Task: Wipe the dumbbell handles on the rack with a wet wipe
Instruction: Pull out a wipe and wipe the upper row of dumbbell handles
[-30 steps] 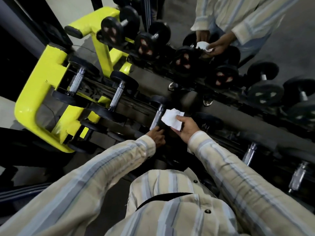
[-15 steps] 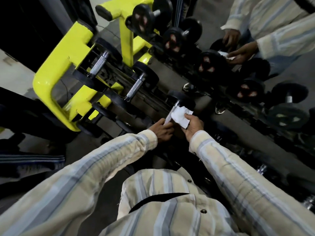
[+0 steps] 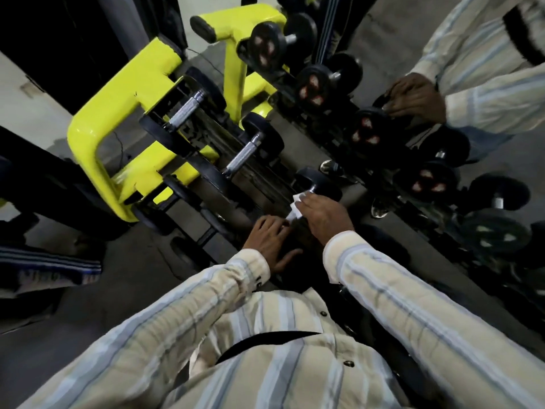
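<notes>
Dumbbell end plates: reddish marks only, too blurred to read as letters or numbers.
Yellow rack frame: plain paint, no legible lettering.
Wet wipe: no print can be made out.
Striped shirt: no logo or label readable.
Readable text overall: none.
</notes>
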The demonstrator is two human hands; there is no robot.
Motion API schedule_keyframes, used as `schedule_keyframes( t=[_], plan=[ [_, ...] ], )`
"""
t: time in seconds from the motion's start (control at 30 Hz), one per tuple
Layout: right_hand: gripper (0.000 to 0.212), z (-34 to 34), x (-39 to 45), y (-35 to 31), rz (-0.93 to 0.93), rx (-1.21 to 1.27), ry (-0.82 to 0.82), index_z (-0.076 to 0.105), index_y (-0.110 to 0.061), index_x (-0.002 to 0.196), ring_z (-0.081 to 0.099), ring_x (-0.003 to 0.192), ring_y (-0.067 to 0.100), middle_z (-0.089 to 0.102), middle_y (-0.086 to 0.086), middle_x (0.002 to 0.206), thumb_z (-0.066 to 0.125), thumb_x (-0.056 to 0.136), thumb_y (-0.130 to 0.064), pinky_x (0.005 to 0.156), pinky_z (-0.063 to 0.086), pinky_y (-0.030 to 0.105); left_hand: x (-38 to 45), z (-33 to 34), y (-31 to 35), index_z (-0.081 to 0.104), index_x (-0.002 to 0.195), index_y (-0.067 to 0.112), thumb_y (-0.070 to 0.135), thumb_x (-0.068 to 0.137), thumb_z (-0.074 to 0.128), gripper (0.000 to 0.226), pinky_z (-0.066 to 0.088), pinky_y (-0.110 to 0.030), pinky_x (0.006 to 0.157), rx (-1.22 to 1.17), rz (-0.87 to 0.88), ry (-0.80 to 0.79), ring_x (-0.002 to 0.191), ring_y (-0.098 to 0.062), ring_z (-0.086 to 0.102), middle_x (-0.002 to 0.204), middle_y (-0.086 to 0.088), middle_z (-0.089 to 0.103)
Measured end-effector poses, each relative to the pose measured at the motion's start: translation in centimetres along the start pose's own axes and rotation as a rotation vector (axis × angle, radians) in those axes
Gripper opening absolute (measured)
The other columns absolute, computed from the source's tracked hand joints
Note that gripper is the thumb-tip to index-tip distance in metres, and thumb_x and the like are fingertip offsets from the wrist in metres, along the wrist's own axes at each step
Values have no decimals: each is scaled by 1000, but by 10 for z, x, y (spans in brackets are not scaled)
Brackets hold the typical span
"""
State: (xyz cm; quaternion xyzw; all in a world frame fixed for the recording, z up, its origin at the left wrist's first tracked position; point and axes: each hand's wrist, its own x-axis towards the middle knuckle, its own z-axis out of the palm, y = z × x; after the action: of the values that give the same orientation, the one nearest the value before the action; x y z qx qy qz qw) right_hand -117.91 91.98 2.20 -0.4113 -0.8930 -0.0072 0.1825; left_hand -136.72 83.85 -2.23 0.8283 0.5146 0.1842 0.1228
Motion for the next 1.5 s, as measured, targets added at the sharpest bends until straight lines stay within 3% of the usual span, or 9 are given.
schedule_keyframes(
  t=[0.13,0.33,0.53,0.73,0.9,1.03,1.27,1.37,1.5],
  plan=[
    [48,7,-4,-11,12,-52,-360,69,0,120,58,128,31,66,19,129,40,93,-28,111,44,39,7,-18,-16,61,130,4,44,97,54,53,29,-52,120,-32,-274,229,130,-35,51,137,-17,59],
    [95,-8,4,-41,-76,13,-749,49,-9,146,33,146,26,47,9,152,2,95,-74,123,22,36,23,-39,-66,32,154,-1,41,90,55,79,14,-51,126,85,-591,156,153,-35,23,163,-20,29],
    [102,-13,20,-16,133,-206,-726,34,0,153,18,154,26,30,17,161,2,88,-73,126,8,37,50,-52,-112,7,159,-5,46,103,46,85,0,-50,127,192,-709,-49,156,-39,-1,168,-24,1],
    [103,-12,12,-34,-131,-68,-859,40,-8,152,26,151,24,37,11,159,-2,88,-79,125,17,38,52,-49,-116,7,158,-5,51,100,47,90,2,-54,127,255,-710,-72,156,-41,1,167,-25,4],
    [95,-6,27,-15,147,-222,-749,51,-3,142,33,147,29,49,16,149,10,93,-73,124,19,39,52,-47,-116,10,158,-6,53,98,50,92,4,-55,127,289,-709,-85,155,-43,6,166,-27,9],
    [88,2,18,-35,-75,-135,-804,66,-14,114,52,122,29,63,8,115,8,94,-78,120,26,42,52,-47,-117,14,157,-6,53,97,52,92,5,-55,127,298,-695,-77,154,-44,9,165,-28,13],
    [110,-7,27,-40,153,-221,-795,59,-3,132,38,142,31,56,16,139,-9,87,-78,123,20,41,52,-49,-115,10,158,-4,55,100,46,90,0,-54,126,317,-693,-91,155,-43,6,165,-26,11],
    [98,-10,17,-56,63,-46,-811,63,-12,122,44,134,29,61,11,127,0,89,-79,117,27,35,53,-49,-115,9,158,-4,56,100,45,91,-1,-53,126,318,-699,-97,155,-43,4,165,-26,10],
    [82,-10,25,-33,79,-192,-710,68,-14,107,54,121,26,66,7,111,10,97,-71,122,22,38,53,-51,-114,8,158,-4,56,100,44,90,-1,-53,126,321,-703,-110,155,-43,5,165,-27,10]
  ],
)
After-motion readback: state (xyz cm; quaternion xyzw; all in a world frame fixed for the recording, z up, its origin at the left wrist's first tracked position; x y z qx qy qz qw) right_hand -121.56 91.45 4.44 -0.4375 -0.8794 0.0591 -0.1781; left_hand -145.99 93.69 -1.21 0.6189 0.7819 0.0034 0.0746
